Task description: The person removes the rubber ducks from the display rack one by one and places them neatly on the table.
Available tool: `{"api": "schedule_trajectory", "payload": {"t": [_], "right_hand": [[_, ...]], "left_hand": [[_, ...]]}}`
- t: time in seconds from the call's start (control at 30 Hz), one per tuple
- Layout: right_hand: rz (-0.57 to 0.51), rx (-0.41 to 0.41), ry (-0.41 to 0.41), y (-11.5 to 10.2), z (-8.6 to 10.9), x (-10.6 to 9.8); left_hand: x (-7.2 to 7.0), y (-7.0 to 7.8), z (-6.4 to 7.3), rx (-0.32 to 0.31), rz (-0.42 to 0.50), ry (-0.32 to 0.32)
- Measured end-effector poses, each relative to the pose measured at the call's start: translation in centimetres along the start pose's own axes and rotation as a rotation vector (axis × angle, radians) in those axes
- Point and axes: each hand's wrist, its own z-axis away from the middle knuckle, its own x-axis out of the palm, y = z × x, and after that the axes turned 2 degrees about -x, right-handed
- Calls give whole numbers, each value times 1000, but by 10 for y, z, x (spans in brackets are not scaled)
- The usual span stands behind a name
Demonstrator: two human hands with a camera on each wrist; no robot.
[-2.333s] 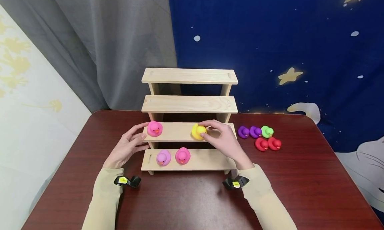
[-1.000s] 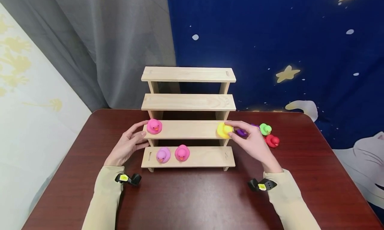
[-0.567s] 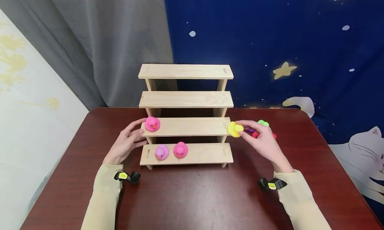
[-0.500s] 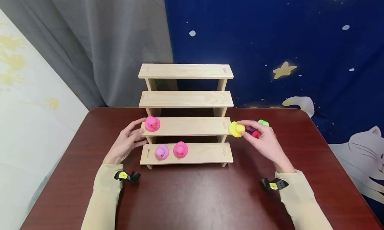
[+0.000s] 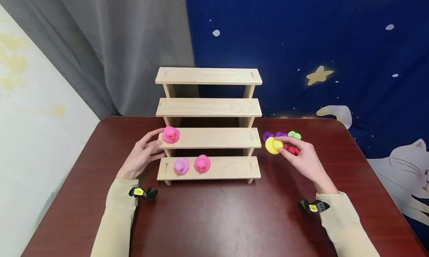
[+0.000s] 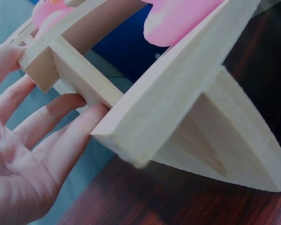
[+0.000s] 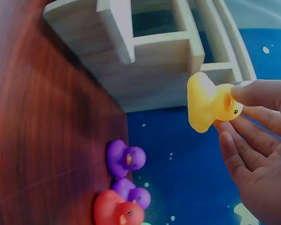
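My right hand point(image 5: 306, 161) pinches a yellow rubber duck point(image 5: 273, 145) by its head, between thumb and fingers. In the right wrist view the yellow duck point(image 7: 203, 102) hangs sideways in the air, just off the right side of the wooden tiered shelf point(image 7: 159, 58). At the other end, my left hand point(image 5: 140, 158) holds the left end of the tiered shelf point(image 5: 218, 137) at its second tier from the bottom. The left wrist view shows fingertips point(image 6: 96, 112) against its side panel. A pink duck point(image 5: 171, 135) sits on that tier, near this hand.
On the bottom tier stand a lilac duck point(image 5: 181, 166) and another pink duck point(image 5: 202, 164). Purple ducks point(image 7: 126, 158), a red duck point(image 7: 114, 208) and a green duck point(image 5: 294, 134) stand on the table point(image 5: 207, 216) at the right, partly behind my right hand. Curtains hang behind.
My right hand has lifted the yellow duck off the second tier and carried it rightward past the shelf's end, tilting it. My left hand stays at the shelf's left end.
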Motion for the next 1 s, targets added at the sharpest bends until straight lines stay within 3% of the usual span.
{"api": "schedule_trajectory", "payload": {"t": [0.17,0.53,1.0], "right_hand": [[46,-26,-1,23,1,5],[123,-66,-15,43,-1,17],[118,13,-78,59,-2,22]], "left_hand": [[1,0,-1,-6,0,6],[-1,0,-1,1,0,7],[0,0,0,7,10,3]]}}
